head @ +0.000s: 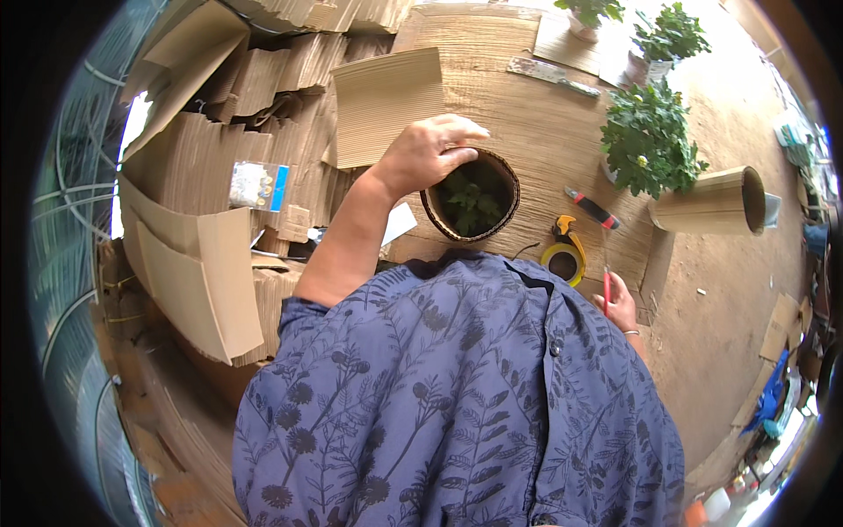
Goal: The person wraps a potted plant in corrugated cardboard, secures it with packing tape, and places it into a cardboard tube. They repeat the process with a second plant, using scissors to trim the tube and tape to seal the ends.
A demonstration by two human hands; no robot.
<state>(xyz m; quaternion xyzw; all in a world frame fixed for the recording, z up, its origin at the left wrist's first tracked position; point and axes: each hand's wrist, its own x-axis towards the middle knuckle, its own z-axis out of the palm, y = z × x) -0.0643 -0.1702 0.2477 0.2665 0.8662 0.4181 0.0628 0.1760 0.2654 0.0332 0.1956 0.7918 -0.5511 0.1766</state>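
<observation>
My left hand (428, 153) rests at the upper left rim of a corrugated cardboard tube (469, 236), its thumb on the edge and its fingers reaching past the far side. Green leaves of a plant (473, 203) show down inside the tube. At the right, beside my shirt, my right hand (618, 304) grips a slim red-handled tool (606, 290) with a thin tip pointing away from me; its exact kind is unclear. Between the hands lie a yellow tape dispenser (565, 253) and a red and black utility knife (593, 208).
Leafy potted plants (649, 138) stand at the back right, near a cardboard tube on its side (708, 201). A metal straightedge (537, 68) and a loose corrugated sheet (390, 105) lie farther back. Stacked cardboard (197, 158) and a bag of small parts (253, 186) are at the left.
</observation>
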